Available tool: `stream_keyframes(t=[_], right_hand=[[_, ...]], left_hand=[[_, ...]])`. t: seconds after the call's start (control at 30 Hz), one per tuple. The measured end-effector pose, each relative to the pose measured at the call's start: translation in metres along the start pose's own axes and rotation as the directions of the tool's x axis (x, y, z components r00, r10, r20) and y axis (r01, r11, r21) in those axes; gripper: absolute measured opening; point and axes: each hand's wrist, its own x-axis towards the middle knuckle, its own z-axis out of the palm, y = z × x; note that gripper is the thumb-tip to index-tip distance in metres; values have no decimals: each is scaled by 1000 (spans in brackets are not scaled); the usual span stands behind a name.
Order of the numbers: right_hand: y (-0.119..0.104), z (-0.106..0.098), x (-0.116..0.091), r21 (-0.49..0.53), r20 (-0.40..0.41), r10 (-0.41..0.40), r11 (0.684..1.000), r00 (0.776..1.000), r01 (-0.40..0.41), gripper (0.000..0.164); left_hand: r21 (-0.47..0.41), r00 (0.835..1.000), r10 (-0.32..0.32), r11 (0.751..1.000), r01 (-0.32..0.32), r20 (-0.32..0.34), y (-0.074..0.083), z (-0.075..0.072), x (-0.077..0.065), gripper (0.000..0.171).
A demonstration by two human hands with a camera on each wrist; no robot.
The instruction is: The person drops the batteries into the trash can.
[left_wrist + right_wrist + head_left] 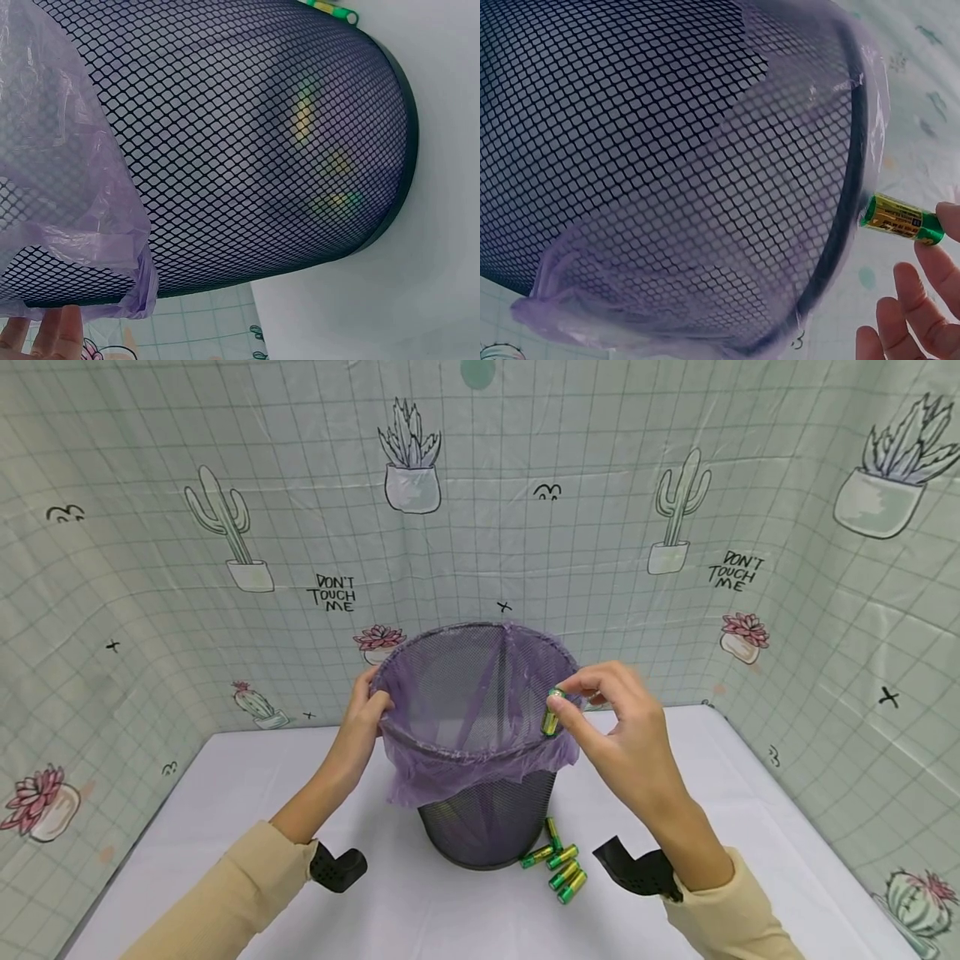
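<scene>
A black mesh wastebasket point(487, 822) stands upright on the table, with a purple bin liner point(450, 772) folded over its rim. My left hand point(365, 714) grips the rim and liner on the left side. At the right of the opening, my right hand point(626, 727) pinches a green and gold battery point(551, 714) between thumb and fingertips. In the right wrist view that battery point(900, 219) hangs by the rim. Blurred green and yellow batteries point(304, 116) show through the mesh at the bottom in the left wrist view.
Several loose batteries point(564, 872) lie on the white tabletop point(360, 893) beside the basket's base, to its right. Behind and around the table hangs a gridded curtain point(480, 552) printed with cacti. A black strap device point(637, 864) sits at the right wrist.
</scene>
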Motion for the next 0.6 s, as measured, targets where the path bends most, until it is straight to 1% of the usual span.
stream_keyframes(t=[0.13, 0.4, 0.6], right_hand=[[1, 4, 1, 10, 18, -15, 1000, 1000, 14, 13], [2, 10, 0, 25, 18, -21, 999, 1000, 20, 14], [4, 13, -5, -2, 56, 12, 1000, 998, -12, 13]], left_hand=[[-2, 1000, -2, 1000, 2, 9, -1, -1, 0, 68], [-6, 1000, 2, 1000, -2, 9, -1, -1, -1, 67], [-13, 1000, 6, 1000, -6, 5, 0, -1, -1, 67]])
